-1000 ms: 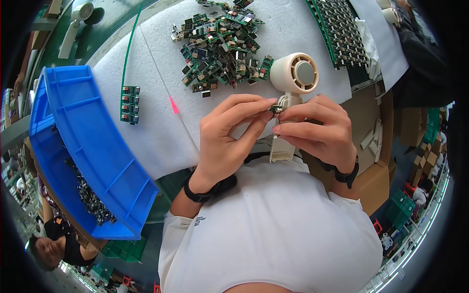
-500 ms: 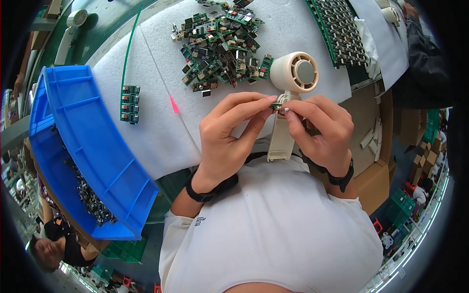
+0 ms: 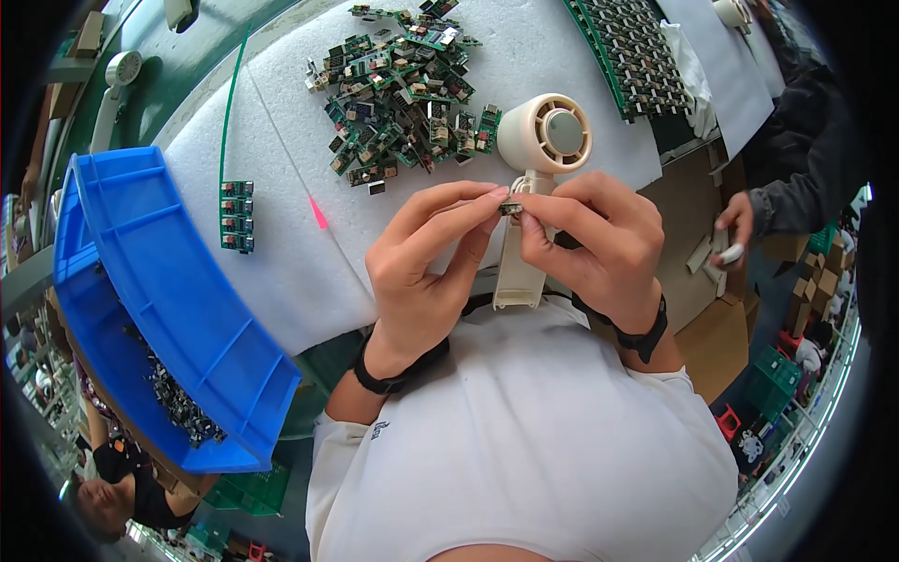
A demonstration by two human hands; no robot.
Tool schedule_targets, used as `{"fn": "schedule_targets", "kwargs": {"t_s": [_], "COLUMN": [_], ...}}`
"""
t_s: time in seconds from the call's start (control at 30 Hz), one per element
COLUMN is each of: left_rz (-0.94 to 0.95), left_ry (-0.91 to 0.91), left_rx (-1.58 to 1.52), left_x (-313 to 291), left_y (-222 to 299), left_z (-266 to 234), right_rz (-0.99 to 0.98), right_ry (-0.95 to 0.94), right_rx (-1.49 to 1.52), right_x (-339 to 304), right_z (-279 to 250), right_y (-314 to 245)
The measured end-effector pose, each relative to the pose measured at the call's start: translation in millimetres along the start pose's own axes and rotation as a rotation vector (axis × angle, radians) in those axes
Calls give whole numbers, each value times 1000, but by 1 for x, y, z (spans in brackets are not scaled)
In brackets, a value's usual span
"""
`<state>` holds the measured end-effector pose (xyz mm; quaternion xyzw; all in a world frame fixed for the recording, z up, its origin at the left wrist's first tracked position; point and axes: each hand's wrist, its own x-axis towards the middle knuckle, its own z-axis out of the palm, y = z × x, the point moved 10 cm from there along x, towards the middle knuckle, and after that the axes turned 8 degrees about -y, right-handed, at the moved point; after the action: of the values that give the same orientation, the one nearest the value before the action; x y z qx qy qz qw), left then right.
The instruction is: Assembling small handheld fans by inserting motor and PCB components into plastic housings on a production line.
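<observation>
Between the fingertips of both hands is a small circuit board (image 3: 510, 209), pinched from the left by my left hand (image 3: 426, 253) and from the right by my right hand (image 3: 599, 239). Both hands are closed on it. Just beneath them lies a cream handheld fan (image 3: 545, 134), its round head away from me and its opened handle (image 3: 518, 272) pointing toward my body. The hands partly cover the upper handle, so I cannot tell whether the board touches it. A heap of small green circuit boards (image 3: 403, 103) lies beyond my left hand on the white foam sheet (image 3: 281, 281).
A strip of joined boards (image 3: 237, 217) and a pink arrow marker (image 3: 318, 213) lie left. Farther left stands a blue bin (image 3: 187, 290) with small parts. A board panel (image 3: 637, 56) is at far right. Another person's hand (image 3: 736, 225) holds a white piece over a cardboard box (image 3: 716, 356).
Another person's arm has come in from the right over the cardboard box. The view has shifted slightly; both my hands still pinch the circuit board above the fan handle.
</observation>
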<state>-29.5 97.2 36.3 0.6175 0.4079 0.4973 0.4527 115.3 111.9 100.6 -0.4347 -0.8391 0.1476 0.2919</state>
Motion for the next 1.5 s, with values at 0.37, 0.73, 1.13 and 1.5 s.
{"fn": "schedule_targets", "kwargs": {"t_s": [0.37, 0.73, 1.13, 1.5], "left_rz": [75, 77, 121, 220], "left_ry": [35, 60, 134, 174], "left_rx": [116, 161, 211, 292], "left_x": [1, -1, -9, -11], "left_y": [21, 30, 30, 33], "left_z": [0, 3, 4, 2], "right_rz": [32, -78, 167, 128], "right_ry": [-47, -64, 22, 99], "right_rx": [113, 45, 305, 223], "right_x": [13, 18, 0, 2], "right_z": [-10, -19, -1, -2], "right_y": [2, -8, 12, 5]}}
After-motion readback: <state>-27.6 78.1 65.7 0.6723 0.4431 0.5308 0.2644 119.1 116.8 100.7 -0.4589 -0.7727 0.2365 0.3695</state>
